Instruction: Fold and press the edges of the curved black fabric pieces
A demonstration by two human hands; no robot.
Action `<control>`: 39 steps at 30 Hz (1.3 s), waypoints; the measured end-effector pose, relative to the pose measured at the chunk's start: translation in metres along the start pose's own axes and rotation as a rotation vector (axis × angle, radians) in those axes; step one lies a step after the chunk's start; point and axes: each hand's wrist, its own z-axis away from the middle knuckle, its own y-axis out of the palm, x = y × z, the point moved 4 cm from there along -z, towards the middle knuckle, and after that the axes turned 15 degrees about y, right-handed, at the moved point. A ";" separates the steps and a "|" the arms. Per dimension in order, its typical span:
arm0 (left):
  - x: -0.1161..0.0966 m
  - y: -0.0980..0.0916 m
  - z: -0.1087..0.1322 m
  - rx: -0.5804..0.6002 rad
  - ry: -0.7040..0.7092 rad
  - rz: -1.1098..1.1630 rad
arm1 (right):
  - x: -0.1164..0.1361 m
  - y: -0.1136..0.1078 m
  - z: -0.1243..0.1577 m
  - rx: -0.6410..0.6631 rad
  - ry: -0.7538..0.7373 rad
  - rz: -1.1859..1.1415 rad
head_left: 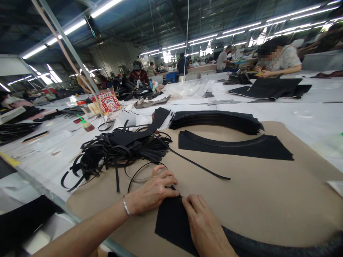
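A black curved fabric panel (171,221) lies near the table's front edge, and its curved edge runs off to the lower right. My left hand (154,189), with a bracelet at its wrist, pinches the panel's upper corner between thumb and curled fingers. At the same top edge, the fingertips of my right hand (205,223) are pressed together on the panel, close to my left thumb. The right palm covers part of the fabric. A thin black strip (134,176) curves behind my left hand.
Tangled black strips (118,146) are heaped behind my left hand on the tan board (257,192). Farther back lie a single curved panel (235,148) and a stack of panels (214,121). A glue bottle (86,125) stands left; a person (278,59) works across the table.
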 end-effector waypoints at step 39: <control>-0.034 0.004 0.031 0.046 -0.236 0.066 | 0.015 0.013 -0.012 -0.150 -0.166 0.304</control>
